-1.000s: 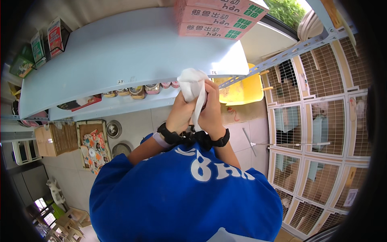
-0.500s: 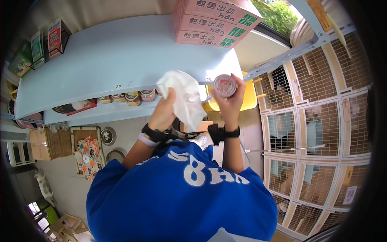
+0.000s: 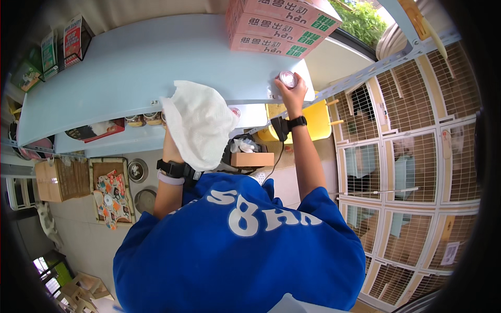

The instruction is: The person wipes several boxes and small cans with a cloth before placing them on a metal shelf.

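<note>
A white cloth or paper wipe [image 3: 201,125] hangs spread from my left hand [image 3: 172,148], at the front edge of the pale blue shelf [image 3: 156,62]. The wipe covers most of that hand, so its fingers are hidden. On the shelf's right end, my right hand [image 3: 294,95] is closed around a small round can [image 3: 287,79]. The can's shiny, pinkish top faces up. It seems to rest on the shelf board.
Pink boxes [image 3: 282,28] are stacked at the back of the shelf. Several lidded jars [image 3: 152,118] stand on the lower level. A yellow tub [image 3: 315,122] is to the right, beside white-framed wire cages [image 3: 412,156]. Packets [image 3: 72,41] fill a rack at far left.
My right hand has carried the can forward from in front of the shelf onto its right end. My left hand has moved left with the wipe, which is spread wider.
</note>
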`<action>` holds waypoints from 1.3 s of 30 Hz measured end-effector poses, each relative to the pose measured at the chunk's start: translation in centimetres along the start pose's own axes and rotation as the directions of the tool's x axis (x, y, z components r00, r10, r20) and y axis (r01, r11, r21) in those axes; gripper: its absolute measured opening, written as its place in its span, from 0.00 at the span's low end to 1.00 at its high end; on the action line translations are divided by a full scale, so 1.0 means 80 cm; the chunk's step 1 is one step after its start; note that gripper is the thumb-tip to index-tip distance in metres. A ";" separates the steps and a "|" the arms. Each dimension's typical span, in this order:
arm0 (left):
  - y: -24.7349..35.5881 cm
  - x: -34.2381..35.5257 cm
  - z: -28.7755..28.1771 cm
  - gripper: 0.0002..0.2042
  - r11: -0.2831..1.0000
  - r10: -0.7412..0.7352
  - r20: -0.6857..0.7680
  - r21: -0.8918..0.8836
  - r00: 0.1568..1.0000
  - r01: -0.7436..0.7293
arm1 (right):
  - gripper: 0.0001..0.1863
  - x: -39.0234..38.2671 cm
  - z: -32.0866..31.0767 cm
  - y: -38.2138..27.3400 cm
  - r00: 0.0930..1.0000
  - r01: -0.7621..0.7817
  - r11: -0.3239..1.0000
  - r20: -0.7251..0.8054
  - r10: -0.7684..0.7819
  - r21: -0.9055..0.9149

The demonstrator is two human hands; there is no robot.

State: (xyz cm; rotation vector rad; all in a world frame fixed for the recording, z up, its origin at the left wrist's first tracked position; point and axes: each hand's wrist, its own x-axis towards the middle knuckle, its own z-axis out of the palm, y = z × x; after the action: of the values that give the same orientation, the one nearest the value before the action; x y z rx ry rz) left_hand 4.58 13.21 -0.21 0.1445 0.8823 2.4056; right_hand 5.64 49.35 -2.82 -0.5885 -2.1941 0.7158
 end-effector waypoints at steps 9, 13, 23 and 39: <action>-0.036 0.002 -0.061 0.27 0.997 0.078 -0.068 -0.003 0.995 -0.078 | 0.42 -0.038 0.006 -0.024 0.995 0.058 0.995 -0.076 -0.064 -0.082; -0.036 -0.008 -0.075 0.27 0.989 0.141 -0.110 0.060 0.984 -0.135 | 0.13 -0.134 -0.011 -0.049 0.938 0.340 0.936 -0.094 -0.332 0.087; -0.022 -0.090 -0.117 0.26 0.813 0.358 -0.233 0.555 0.904 -0.178 | 0.34 -0.183 0.187 0.157 0.680 -0.051 0.980 0.712 0.175 -0.193; 0.001 -0.113 -0.081 0.21 0.975 0.207 -0.410 0.009 0.889 -0.222 | 0.20 -0.207 0.323 0.284 0.744 0.276 0.924 0.667 -0.031 -0.264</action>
State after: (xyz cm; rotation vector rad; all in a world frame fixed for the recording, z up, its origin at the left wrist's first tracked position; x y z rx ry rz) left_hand 10.23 4.63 -4.39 -0.3060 1.0485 2.7123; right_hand 0.39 48.26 -40.59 -0.3309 -3.0354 0.4777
